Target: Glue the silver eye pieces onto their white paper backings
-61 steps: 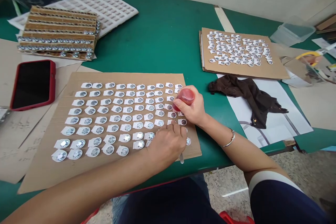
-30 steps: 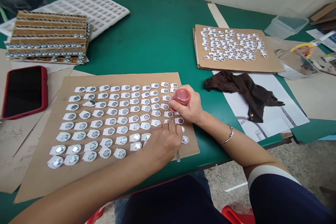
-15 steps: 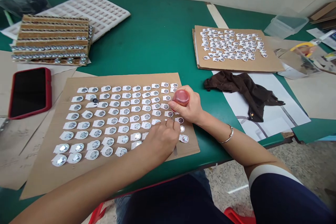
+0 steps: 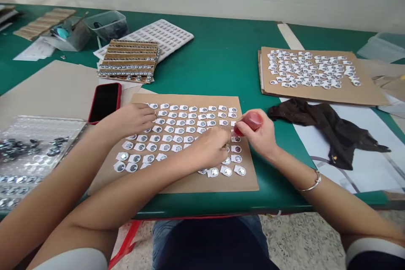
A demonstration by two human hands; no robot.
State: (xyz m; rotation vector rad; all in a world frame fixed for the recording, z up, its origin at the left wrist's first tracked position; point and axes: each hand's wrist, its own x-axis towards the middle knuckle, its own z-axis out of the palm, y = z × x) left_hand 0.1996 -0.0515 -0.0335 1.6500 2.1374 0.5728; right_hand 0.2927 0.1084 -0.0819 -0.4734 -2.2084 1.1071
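My right hand (image 4: 261, 135) is wrapped around a red, glossy object (image 4: 253, 121) with a rounded end, perhaps a small bottle or a tool handle. It is held at the right side of a cardboard sheet (image 4: 240, 183). Close to its left, my left hand (image 4: 210, 147) is closed with fingertips pinched together low over the sheet; what they hold is hidden. Rows of round silver pieces on white tabbed backings (image 4: 226, 171) cover the sheet. Another person's hand (image 4: 136, 119) reaches in from the left over the sheet's far left corner, its fingertips among the pieces.
A phone in a red case (image 4: 106, 100) lies at the left. Behind it are ribbed cardboard strips with silver pieces (image 4: 128, 61) and a white tray (image 4: 174, 36). A second loaded cardboard (image 4: 272, 88) and a dark brown cloth (image 4: 316, 122) lie right. A clear tray (image 4: 38, 124) holds pieces.
The view has swung left and up, so things appear further right. Another person's arm has come in from the left over the sheet. My hands stay close together, the right still gripping the red object.
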